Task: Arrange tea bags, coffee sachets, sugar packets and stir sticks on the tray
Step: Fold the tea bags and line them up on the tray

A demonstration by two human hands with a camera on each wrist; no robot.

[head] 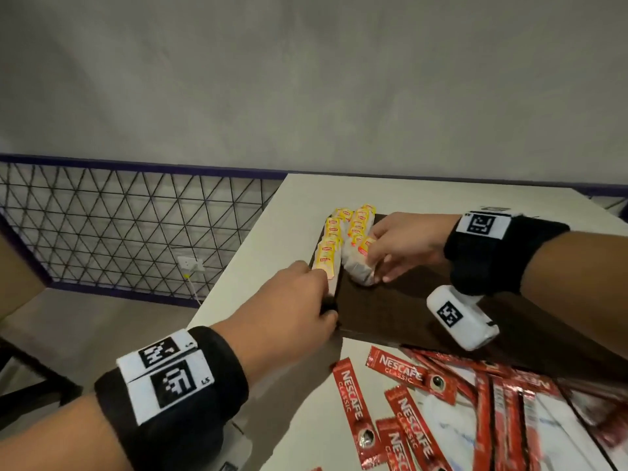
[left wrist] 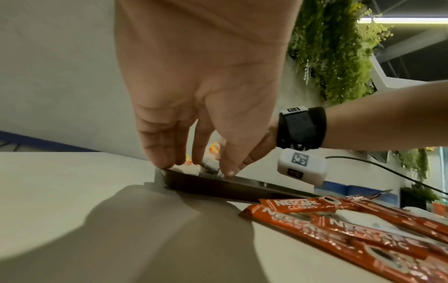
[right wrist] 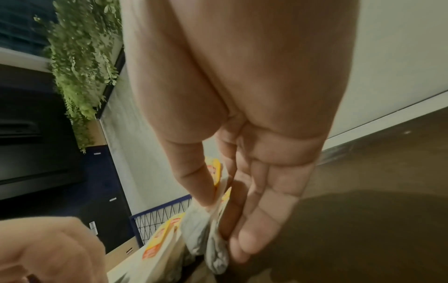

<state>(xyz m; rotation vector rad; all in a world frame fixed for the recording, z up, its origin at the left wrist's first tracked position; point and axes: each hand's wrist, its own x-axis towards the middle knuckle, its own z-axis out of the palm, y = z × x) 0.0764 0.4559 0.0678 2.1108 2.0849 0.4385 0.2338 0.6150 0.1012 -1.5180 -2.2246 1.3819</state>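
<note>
— Tea bags (head: 343, 246), where do we see them?

— Just right of centre in the head view, in two rows on the dark brown tray (head: 390, 307), yellow tags uppermost. The tray lies on the white tabletop (head: 258, 253), and the rows fill its upper left end.

— And our right hand (head: 404, 248)?

— It reaches in from the right of the frame. In the right wrist view its thumb and fingers (right wrist: 254, 229) pinch the pale pouches at the near end of the right-hand row.

— Our left hand (head: 292, 300)?

— It sits lower left of centre, against the tray's left edge by the left-hand row. The left wrist view shows its fingertips (left wrist: 167, 159) down on the tray's rim, fingers fairly straight and together. We cannot tell whether it also touches a tea bag.

— The coffee sachets (head: 421, 419)?

— Red Nescafe Classic sticks, scattered loose on the tabletop at the lower right of the head view, just below the tray; some overlap one another.

— Anything else?

— Both wrists wear black bands with black-and-white markers, and a wire mesh panel (head: 119, 226) fills the left of the head view.
</note>
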